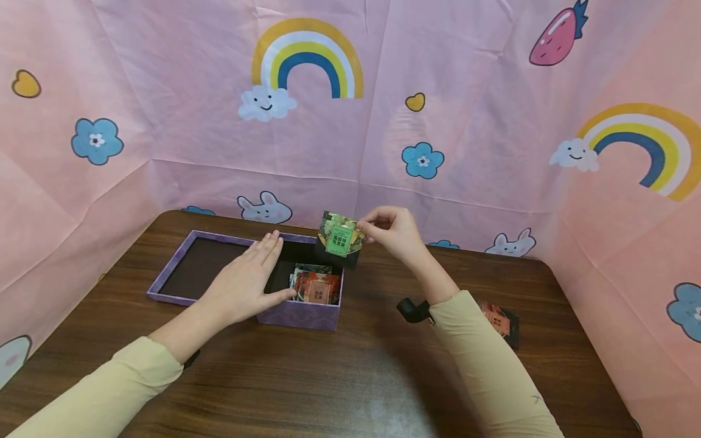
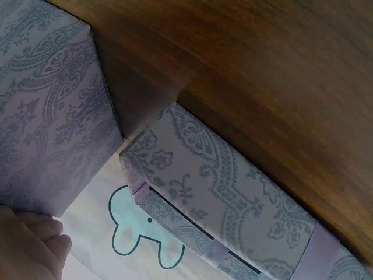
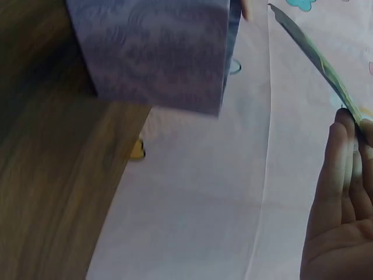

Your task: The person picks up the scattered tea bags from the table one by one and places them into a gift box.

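Note:
A green-labelled tea sachet is pinched at its right edge by my right hand, above the right rear corner of a purple patterned box. The right wrist view shows this sachet edge-on in the fingers. Inside the box lie several other sachets, the top one red. My left hand reaches across the box's left part with straight fingers, thumb by the front rim. Its fingertips show beside the box in the left wrist view. The box's shallow lid section lies open to the left.
On the wooden table, a red-labelled sachet lies at the right, partly behind the right sleeve. A black wrist-camera piece sticks out from the right wrist. Printed pink cloth hangs around the table's far side and both sides.

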`<control>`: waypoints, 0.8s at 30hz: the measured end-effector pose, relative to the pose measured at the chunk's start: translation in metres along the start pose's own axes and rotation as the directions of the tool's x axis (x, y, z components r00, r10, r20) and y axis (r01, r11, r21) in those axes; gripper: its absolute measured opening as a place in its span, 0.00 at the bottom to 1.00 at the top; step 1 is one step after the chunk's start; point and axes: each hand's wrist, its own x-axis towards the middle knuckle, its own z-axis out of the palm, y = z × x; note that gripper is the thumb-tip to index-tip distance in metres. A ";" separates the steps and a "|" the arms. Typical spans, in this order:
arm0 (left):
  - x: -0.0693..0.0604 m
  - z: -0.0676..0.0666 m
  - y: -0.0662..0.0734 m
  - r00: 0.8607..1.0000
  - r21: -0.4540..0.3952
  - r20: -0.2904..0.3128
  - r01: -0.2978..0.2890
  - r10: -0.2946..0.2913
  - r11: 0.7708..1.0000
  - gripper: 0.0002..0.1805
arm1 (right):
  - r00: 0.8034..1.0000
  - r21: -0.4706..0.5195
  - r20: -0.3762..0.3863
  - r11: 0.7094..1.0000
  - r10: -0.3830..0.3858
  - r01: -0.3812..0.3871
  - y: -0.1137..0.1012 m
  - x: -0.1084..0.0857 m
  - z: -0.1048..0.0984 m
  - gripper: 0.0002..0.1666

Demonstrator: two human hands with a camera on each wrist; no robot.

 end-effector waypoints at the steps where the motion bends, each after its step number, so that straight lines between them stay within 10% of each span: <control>1: 0.000 0.000 0.000 1.000 0.000 -0.003 0.000 0.000 1.000 0.60 | 1.000 0.012 0.004 1.000 -0.002 0.002 0.000 0.000 0.004 0.07; 24: -0.001 -0.001 0.002 1.000 -0.027 -0.003 0.010 -0.010 1.000 0.59 | 0.992 -0.084 0.120 0.996 -0.026 0.037 0.021 -0.013 0.059 0.05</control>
